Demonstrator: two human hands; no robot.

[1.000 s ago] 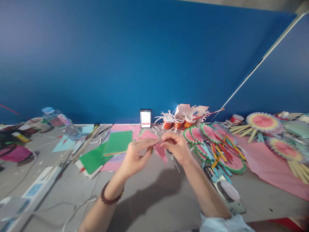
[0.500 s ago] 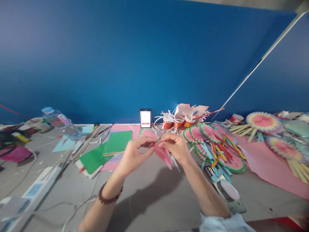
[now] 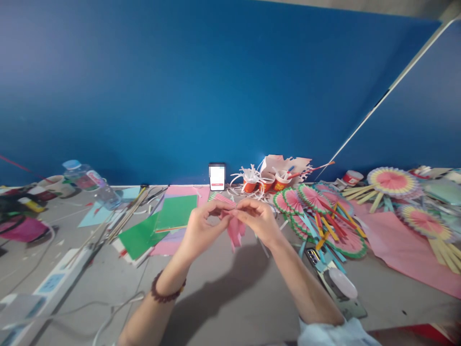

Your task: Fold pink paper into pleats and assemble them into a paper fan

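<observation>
Both of my hands meet above the middle of the grey table (image 3: 223, 298). My left hand (image 3: 201, 230) and my right hand (image 3: 257, 221) pinch the top of a folded pink paper piece (image 3: 235, 231), which hangs down between them. The fingertips of the two hands almost touch. A dark bead bracelet (image 3: 163, 293) is on my left wrist. A pink and green pleated paper (image 3: 219, 198) lies on the table just behind my hands.
Green and pink sheets (image 3: 173, 214) lie at left with sticks (image 3: 126, 216), a water bottle (image 3: 90, 185) and a power strip (image 3: 50, 283). Paper fans (image 3: 320, 216) and pink paper (image 3: 396, 245) fill the right. Red cups (image 3: 266, 182) and a phone (image 3: 217, 176) stand by the blue wall.
The pink paper has been gathered into a narrower hanging piece between my fingers. My hands have drawn slightly closer together; the rest of the table is unchanged.
</observation>
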